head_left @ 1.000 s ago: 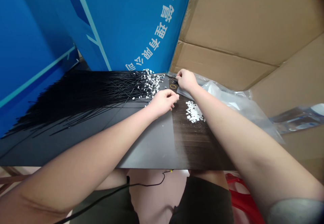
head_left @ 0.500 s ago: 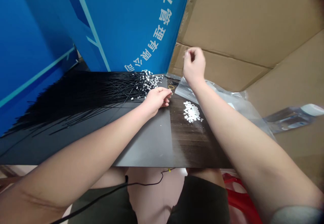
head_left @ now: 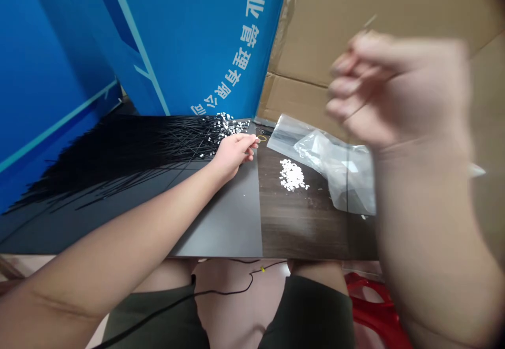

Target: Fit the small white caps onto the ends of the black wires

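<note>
Curled left hand (head_left: 232, 157), grip unclear, beside black strands (head_left: 138, 154); clenched right hand (head_left: 398, 91) raised, pinching thin strand (head_left: 370, 21) (blurred).

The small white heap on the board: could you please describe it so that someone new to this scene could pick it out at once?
Find the long dark board lying across the view, half grey and half wood-grain. On the wood-grain half, just below the clear plastic bag, lies a loose heap of small white pieces. Unlike the white pieces at the tips of the black strands further left, these lie apart, with no strands attached.
</note>
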Action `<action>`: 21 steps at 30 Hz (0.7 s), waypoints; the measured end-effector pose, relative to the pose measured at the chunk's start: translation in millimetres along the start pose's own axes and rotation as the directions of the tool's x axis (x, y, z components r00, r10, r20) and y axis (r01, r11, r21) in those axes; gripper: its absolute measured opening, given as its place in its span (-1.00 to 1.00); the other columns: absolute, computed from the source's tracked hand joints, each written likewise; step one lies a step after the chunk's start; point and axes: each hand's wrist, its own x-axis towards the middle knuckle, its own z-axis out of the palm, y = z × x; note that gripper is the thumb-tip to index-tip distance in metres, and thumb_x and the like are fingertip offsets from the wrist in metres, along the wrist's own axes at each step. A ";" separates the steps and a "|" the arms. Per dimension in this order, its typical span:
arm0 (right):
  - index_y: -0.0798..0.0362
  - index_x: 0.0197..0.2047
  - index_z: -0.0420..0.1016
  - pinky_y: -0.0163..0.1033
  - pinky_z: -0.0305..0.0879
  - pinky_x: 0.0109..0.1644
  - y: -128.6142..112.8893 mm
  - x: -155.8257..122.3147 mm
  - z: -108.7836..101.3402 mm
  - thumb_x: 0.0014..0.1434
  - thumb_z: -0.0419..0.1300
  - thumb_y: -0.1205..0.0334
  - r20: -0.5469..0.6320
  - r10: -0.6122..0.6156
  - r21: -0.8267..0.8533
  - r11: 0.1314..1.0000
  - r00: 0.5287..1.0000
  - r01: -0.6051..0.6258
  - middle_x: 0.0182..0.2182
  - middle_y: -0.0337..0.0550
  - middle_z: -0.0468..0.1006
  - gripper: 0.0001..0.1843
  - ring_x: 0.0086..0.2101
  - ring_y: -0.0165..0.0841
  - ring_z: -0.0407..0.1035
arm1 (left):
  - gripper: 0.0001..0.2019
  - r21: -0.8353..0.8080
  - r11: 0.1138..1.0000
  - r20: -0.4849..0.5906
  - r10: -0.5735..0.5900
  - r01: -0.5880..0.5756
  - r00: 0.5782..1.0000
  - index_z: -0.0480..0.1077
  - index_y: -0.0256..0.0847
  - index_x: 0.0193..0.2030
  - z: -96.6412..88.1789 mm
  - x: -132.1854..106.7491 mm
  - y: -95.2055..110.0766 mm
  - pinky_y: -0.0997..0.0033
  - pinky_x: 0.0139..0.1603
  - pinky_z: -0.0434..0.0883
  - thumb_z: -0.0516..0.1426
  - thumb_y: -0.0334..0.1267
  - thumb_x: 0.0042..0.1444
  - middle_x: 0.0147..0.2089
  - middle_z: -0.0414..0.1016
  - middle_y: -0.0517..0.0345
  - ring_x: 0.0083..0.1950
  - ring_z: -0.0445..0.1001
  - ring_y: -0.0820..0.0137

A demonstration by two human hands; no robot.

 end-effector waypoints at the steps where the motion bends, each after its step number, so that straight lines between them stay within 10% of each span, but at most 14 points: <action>1: -0.01 -0.43 0.29 -0.37 0.13 -0.53 13.1 -6.0 18.7 0.31 0.14 0.27 0.057 0.196 0.190 0.960 0.979 -0.204 -0.42 -0.27 0.41 -0.76 -0.55 -0.60 0.22 | -0.83 0.000 1.000 0.012 0.017 -0.017 1.000 0.58 -0.27 -0.32 0.2 -0.7 0.5 0.52 -0.43 0.36 0.29 -0.21 0.22 -0.31 0.53 0.13 -0.45 0.35 0.57; 4: -0.03 -0.38 0.35 -0.38 0.00 -0.62 67.0 -20.5 66.5 0.20 0.40 0.18 0.139 0.415 0.278 0.855 0.899 -0.438 -0.53 -0.35 0.33 -0.71 -0.62 -0.56 0.11 | -0.79 0.010 0.998 0.043 0.064 -0.064 0.997 0.57 -0.27 -0.33 1.8 -4.1 2.7 0.52 -0.42 0.36 0.33 -0.14 0.16 -0.34 0.52 0.14 -0.43 0.36 0.55; 9: 0.00 -0.18 0.55 -0.33 0.17 -0.59 140.9 -33.5 87.4 0.07 0.51 -0.04 0.042 0.296 0.236 0.925 0.954 -0.297 -0.48 -0.35 0.42 -0.61 -0.57 -0.51 0.19 | -0.74 0.023 0.996 0.081 0.083 -0.085 0.993 0.57 -0.28 -0.33 5.3 -10.3 7.1 0.52 -0.40 0.34 0.37 -0.09 0.12 -0.37 0.51 0.16 -0.43 0.37 0.56; 21: -0.03 -0.29 0.66 -0.22 0.30 -0.35 147.8 -41.0 75.7 0.12 0.46 -0.12 0.030 0.138 0.103 0.985 0.990 -0.140 -0.45 -0.27 0.56 -0.68 -0.44 -0.39 0.32 | -0.75 0.073 0.997 0.134 0.008 -0.018 0.991 0.54 -0.26 -0.36 10.3 -18.0 9.4 0.49 -0.41 0.34 0.39 -0.11 0.10 -0.37 0.50 0.15 -0.44 0.38 0.54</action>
